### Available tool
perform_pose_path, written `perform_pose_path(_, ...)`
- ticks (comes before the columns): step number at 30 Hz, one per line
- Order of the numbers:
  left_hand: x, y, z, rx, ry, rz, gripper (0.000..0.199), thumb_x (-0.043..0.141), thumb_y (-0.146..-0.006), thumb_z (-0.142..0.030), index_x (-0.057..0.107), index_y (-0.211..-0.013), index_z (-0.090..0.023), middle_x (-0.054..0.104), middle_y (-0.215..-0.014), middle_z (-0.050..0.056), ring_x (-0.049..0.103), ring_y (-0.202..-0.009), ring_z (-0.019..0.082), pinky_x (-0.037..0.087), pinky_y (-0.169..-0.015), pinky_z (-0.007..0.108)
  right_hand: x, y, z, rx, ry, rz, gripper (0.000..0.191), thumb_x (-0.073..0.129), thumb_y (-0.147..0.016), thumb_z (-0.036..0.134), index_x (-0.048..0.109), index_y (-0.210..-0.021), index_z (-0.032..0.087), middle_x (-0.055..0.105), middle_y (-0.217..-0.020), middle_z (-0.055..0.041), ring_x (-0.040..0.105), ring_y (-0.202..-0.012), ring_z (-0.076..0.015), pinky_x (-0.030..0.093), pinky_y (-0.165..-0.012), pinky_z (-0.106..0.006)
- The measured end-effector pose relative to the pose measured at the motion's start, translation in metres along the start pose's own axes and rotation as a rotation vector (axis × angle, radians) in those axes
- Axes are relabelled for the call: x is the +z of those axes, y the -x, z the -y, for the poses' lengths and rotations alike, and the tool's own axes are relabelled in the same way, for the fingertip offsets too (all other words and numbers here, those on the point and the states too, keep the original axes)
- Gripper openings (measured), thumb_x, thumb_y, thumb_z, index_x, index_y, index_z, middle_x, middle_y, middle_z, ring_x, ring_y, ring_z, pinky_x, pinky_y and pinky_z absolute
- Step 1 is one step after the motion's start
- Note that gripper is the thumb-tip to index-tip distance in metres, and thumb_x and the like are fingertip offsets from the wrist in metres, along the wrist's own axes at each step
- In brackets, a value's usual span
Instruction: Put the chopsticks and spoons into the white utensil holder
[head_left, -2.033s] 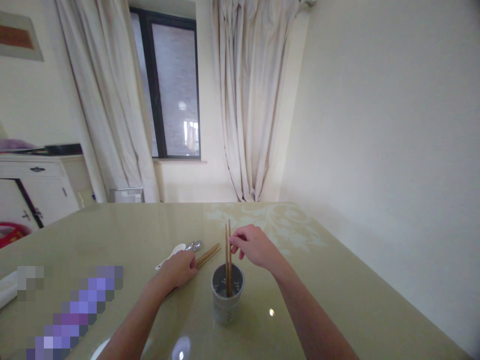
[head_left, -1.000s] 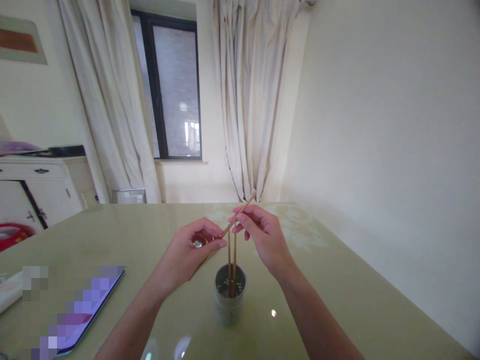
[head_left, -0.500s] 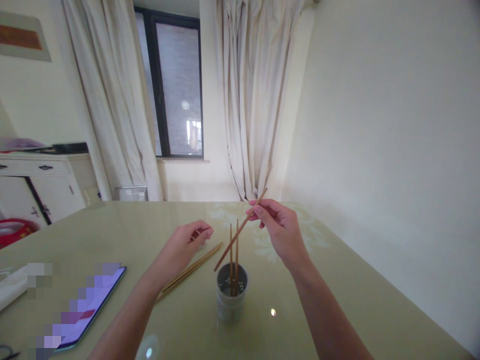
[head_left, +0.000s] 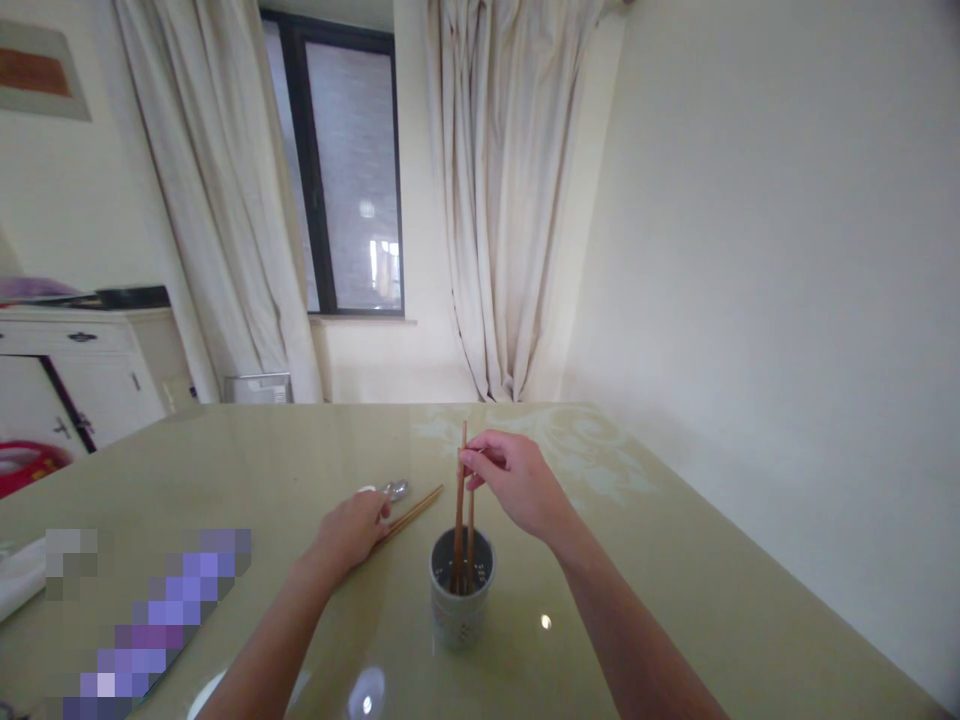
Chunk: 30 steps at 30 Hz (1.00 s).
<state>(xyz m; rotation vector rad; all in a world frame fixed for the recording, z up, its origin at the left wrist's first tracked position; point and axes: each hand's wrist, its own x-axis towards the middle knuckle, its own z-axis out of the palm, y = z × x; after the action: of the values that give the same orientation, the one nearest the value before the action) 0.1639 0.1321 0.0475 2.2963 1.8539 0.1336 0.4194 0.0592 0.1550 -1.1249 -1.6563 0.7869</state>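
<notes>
Pinching near the top of the upright sticks (head_left: 459,520), my right hand (head_left: 514,480) has thumb and fingers closed on at least one of them; the fingertips cover the spot, so I cannot tell whether a second is caught too. I count at least three standing in the cup (head_left: 456,625), overlapping enough that another could be masked, and their lower ends are hard to make out inside its dark mouth. That one cup stands upright on the table (head_left: 675,600), between my forearms.

My left hand (head_left: 352,530) lies low over the loose sticks (head_left: 412,515), its fingers bent and touching them; I can't tell whether it grips any. Their far ends poke out beyond the fingers, at least two of them, while the hand and wrist hide much of the rest. Just past the knuckles I see shiny metal pieces (head_left: 397,489), bunched too tightly to count, and the edge of one white piece (head_left: 367,489), mostly hidden. Pixel blocks (head_left: 180,600) mask one flat thing at lower left. Behind are two curtains (head_left: 510,200), one window (head_left: 352,180) and one cabinet (head_left: 105,370), cut off by the view's edge.
</notes>
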Motion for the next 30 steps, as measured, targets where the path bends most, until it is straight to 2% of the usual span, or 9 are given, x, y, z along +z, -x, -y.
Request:
perform_pose_path(5,-0.001,0.002,0.001,-0.009,0.018,0.031,0.014,0.066,-0.084,-0.018,0.072,-0.094,-0.023,0.076,-0.106,0.009,0.073,-0.100,0.028,0.046,-0.077,0.032,0.004,0.001,-0.001,0.040,0.022,0.002,0.022,0.061,-0.096,0.032,0.071,-0.083,0.017,0.078,-0.079,-0.0056,0.079,-0.072,-0.0202,0.057,-0.065,-0.027)
perform_pose_path(12,0.000,0.001,-0.001,0.021,0.034,0.045,0.011,0.066,-0.083,-0.017,0.071,-0.091,-0.022,0.074,-0.106,0.008,0.072,-0.098,0.027,0.045,-0.076,0.032,0.011,0.002,-0.001,0.080,0.128,-0.004,0.021,0.064,-0.096,0.027,0.071,-0.078,0.018,0.079,-0.075,-0.0044,0.079,-0.069,-0.0195,0.053,-0.058,-0.024)
perform_pose_path(17,0.003,-0.001,-0.001,0.024,0.036,0.071,0.014,0.065,-0.081,-0.015,0.072,-0.090,-0.023,0.075,-0.103,0.007,0.072,-0.098,0.025,0.045,-0.077,0.031,0.016,0.001,-0.008,0.091,0.155,-0.042,0.022,0.067,-0.095,0.027,0.071,-0.075,0.019,0.078,-0.070,-0.0038,0.079,-0.066,-0.0209,0.055,-0.060,-0.027)
perform_pose_path(23,0.005,-0.002,0.001,0.010,0.022,0.105,0.015,0.067,-0.078,-0.020,0.073,-0.091,-0.023,0.075,-0.105,0.007,0.071,-0.099,0.027,0.046,-0.078,0.031,0.021,0.001,-0.009,0.090,0.275,-0.052,0.028,0.069,-0.095,0.029,0.071,-0.069,0.021,0.077,-0.065,-0.0027,0.077,-0.062,-0.0193,0.054,-0.063,-0.026)
perform_pose_path(30,0.004,0.001,-0.001,0.019,0.000,0.090,0.016,0.062,-0.080,-0.019,0.073,-0.092,-0.022,0.075,-0.105,0.010,0.072,-0.098,0.028,0.046,-0.078,0.033,0.023,0.000,-0.010,0.105,0.343,-0.067,0.029,0.068,-0.096,0.032,0.073,-0.070,0.021,0.077,-0.064,-0.0025,0.074,-0.058,-0.0191,0.052,-0.062,-0.028)
